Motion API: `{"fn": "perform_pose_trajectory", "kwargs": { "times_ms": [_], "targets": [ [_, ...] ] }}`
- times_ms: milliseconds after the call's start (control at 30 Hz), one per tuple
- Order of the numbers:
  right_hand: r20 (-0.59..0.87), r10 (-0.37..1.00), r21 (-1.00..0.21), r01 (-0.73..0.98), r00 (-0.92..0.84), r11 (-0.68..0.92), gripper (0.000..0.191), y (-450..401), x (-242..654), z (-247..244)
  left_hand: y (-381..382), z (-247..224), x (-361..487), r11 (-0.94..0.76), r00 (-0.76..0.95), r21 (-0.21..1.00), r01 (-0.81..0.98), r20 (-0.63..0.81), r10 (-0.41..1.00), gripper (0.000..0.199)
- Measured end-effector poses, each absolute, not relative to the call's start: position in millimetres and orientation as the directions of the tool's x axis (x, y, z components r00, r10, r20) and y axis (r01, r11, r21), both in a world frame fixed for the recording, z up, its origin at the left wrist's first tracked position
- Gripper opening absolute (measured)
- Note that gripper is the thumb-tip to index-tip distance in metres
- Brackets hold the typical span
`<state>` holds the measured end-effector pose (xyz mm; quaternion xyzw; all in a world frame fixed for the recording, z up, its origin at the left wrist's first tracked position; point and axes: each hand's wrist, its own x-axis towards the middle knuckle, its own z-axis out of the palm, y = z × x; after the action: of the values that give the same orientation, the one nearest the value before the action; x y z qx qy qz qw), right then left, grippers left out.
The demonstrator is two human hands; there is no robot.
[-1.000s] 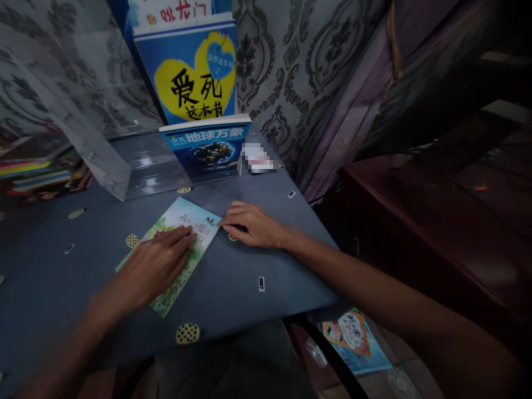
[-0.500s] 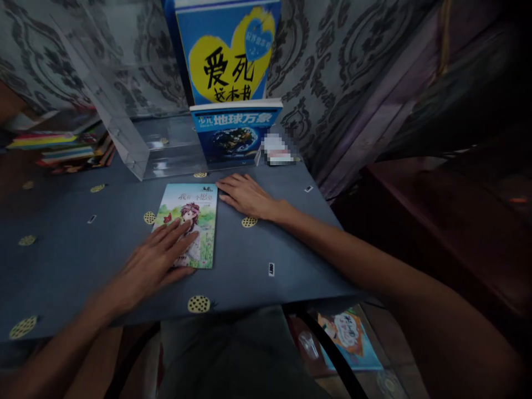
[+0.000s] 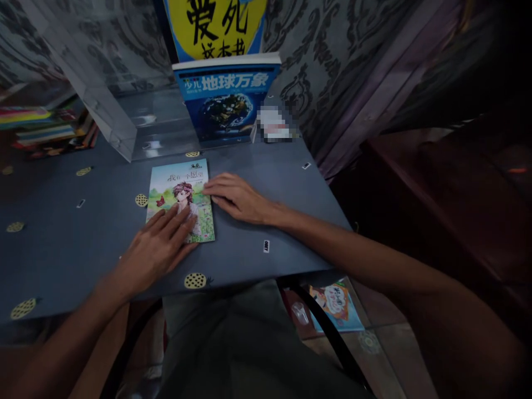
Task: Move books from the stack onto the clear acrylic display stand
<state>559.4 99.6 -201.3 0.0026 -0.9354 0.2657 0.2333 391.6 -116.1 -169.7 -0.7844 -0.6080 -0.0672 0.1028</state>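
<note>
A small book (image 3: 160, 176) with a drawn figure and green meadow on its cover lies flat on the blue-grey tablecloth (image 3: 286, 194). My left hand (image 3: 160, 241) rests on its lower left part, fingers spread over the cover. At the book's right edge is my right hand (image 3: 236, 197), fingertips touching it, fingers stretched out and nothing held. Behind, a blue book with a globe picture (image 3: 226, 108) stands upright in a clear acrylic stand (image 3: 108, 119), in front of a taller blue and yellow book (image 3: 224, 27).
Several stacked books (image 3: 54, 124) sit at the table's back left. A pixelated object (image 3: 274, 124) lies beside the stand. Patterned curtains (image 3: 324, 55) hang behind. On the floor lies another book (image 3: 338, 305), near a dark curved bar (image 3: 328, 327).
The camera view has tilted down and shifted. The small book has turned slightly counter-clockwise. My right hand has slid down along its right edge; my left hand stays on the cover.
</note>
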Motion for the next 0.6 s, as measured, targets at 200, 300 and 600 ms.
{"fn": "perform_pose_trajectory", "kwargs": {
  "times_ms": [200,300,600],
  "targets": [
    [0.358,0.161,-0.692,-0.145,-0.92,0.708,0.038,75.4,577.5,-185.5,-116.3,-165.5,390.8,-0.186,0.185,-0.002,0.983,0.098,0.978,0.051],
    [0.351,0.204,-0.733,-0.132,-0.914,0.668,0.035,72.3,579.8,-182.5,-116.0,-164.7,391.4,-0.198,0.201,-0.043,0.979,0.098,0.975,0.054],
    [0.428,0.182,-0.729,-0.219,-0.885,0.648,0.023,63.3,577.1,-188.3,-117.5,-167.0,394.0,-0.192,0.194,-0.033,0.981,0.11,0.975,0.053]
  ]
}}
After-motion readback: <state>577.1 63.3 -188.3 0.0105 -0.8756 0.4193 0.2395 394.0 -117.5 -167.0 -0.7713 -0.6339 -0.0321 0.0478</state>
